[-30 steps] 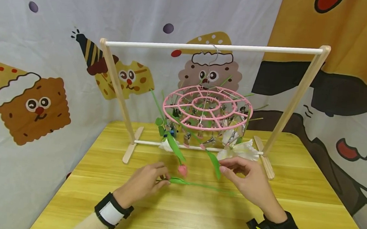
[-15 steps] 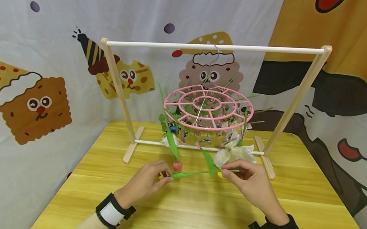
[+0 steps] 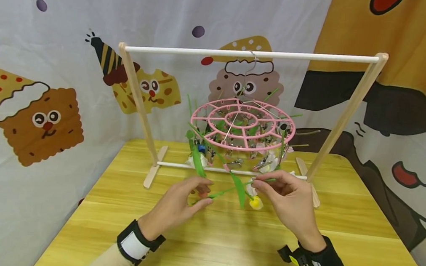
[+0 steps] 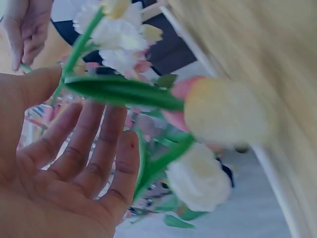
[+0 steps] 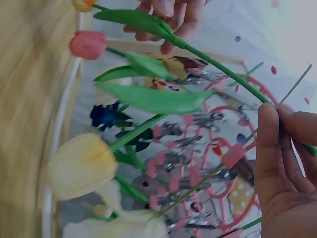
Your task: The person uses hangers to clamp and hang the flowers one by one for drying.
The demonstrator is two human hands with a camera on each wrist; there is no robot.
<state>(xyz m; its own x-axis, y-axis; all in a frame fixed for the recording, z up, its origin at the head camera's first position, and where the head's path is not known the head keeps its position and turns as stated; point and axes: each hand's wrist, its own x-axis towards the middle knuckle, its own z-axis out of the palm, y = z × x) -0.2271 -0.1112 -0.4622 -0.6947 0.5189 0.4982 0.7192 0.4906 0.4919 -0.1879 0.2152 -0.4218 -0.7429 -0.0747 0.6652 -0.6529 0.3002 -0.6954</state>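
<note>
My right hand point(image 3: 288, 199) pinches the green stem of an artificial tulip point(image 5: 223, 72) between thumb and fingertips, in front of the pink hanging rack. The tulip slants down toward my left hand point(image 3: 180, 202), its leaf point(image 4: 124, 91) and yellowish-white head point(image 4: 223, 111) reaching that side. Spread, extended fingers show on my left hand in the left wrist view, with the thumb tip right at the stem. Close to the hands, a yellow tulip point(image 3: 255, 202) and a long green leaf point(image 3: 237, 190) hang from the rack. A pink tulip point(image 5: 88, 44) hangs partly behind my left hand.
The round pink clip rack point(image 3: 246, 148), full of metal clips and flowers, hangs by a hook from a white rod point(image 3: 189, 52) on a wooden stand point(image 3: 137, 101). White flowers point(image 3: 197, 160) hang low. Everything stands on a wood-grain table point(image 3: 202, 250) before a printed cloth.
My right hand has taken the tulip's stem end and raised it. My left fingers, earlier gripping near its head, have loosened and spread. The rack has swung slightly.
</note>
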